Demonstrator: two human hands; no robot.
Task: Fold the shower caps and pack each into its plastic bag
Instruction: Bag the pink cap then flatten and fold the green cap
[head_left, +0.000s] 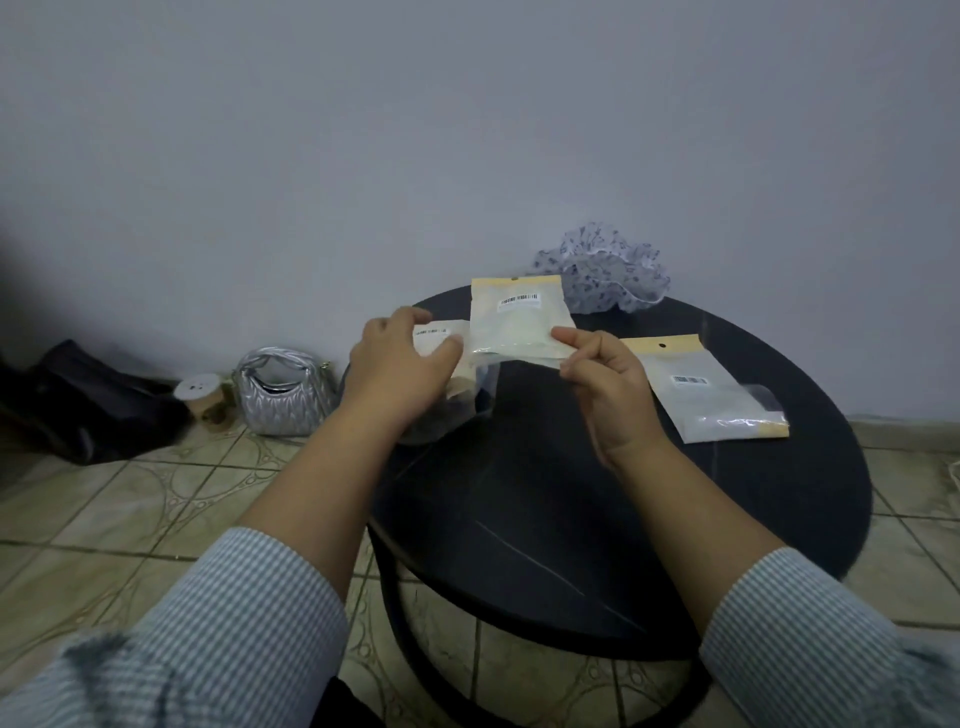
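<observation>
The head view shows the person's right hand (605, 379) pinching, between thumb and curled forefinger, the lower corner of a flat, pale, cream-topped plastic bag with a barcode label (514, 322), holding it upright above the round black table (675, 519). Just left of that, the left hand (400, 364) grips a second labelled plastic bag (441, 338), its thumb across the front and its fingers curled over the top edge; a clear part with something dark inside hangs below the palm. Beyond the right hand, near the wall, a crumpled white shower cap with dark print (602, 270) lies unfolded on the table, and to that hand's right a third cream-edged bag (717, 395) lies flat. The corner pinch looks slight, so the slick bag could slip or swing. With both hands full, neither is free to fold the cap, and contents and bags could be mixed up.
</observation>
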